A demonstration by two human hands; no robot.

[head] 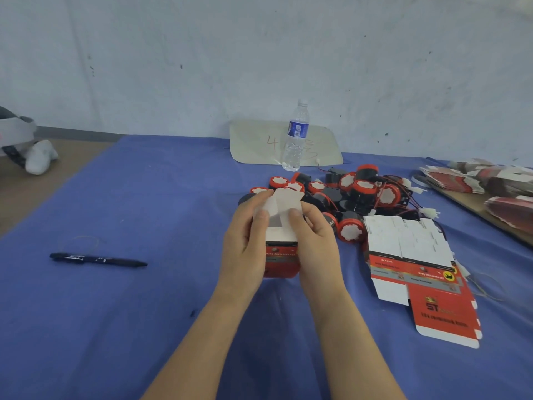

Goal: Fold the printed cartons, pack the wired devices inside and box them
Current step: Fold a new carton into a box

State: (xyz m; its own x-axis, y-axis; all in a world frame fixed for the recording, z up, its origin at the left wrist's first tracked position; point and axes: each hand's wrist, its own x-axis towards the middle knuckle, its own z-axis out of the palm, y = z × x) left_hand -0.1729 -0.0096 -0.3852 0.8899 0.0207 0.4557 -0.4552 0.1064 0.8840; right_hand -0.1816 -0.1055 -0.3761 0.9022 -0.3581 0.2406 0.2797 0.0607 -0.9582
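Observation:
A red printed carton (pixel 281 259) stands upright on the blue cloth between my hands, its white top flaps open. My left hand (pixel 245 246) grips its left side, thumb on a flap. My right hand (pixel 314 241) grips the right side, thumb pressing another flap. Behind and to the right lies a heap of black and red round wired devices (pixel 354 197) with white faces. A stack of flat unfolded cartons (pixel 415 264) lies to the right of my hands.
A black pen (pixel 98 259) lies at the left on the blue cloth (pixel 144 313). A water bottle (pixel 295 137) stands at the back on a pale card (pixel 256 142). More flat carton bundles (pixel 490 180) sit on a board at far right.

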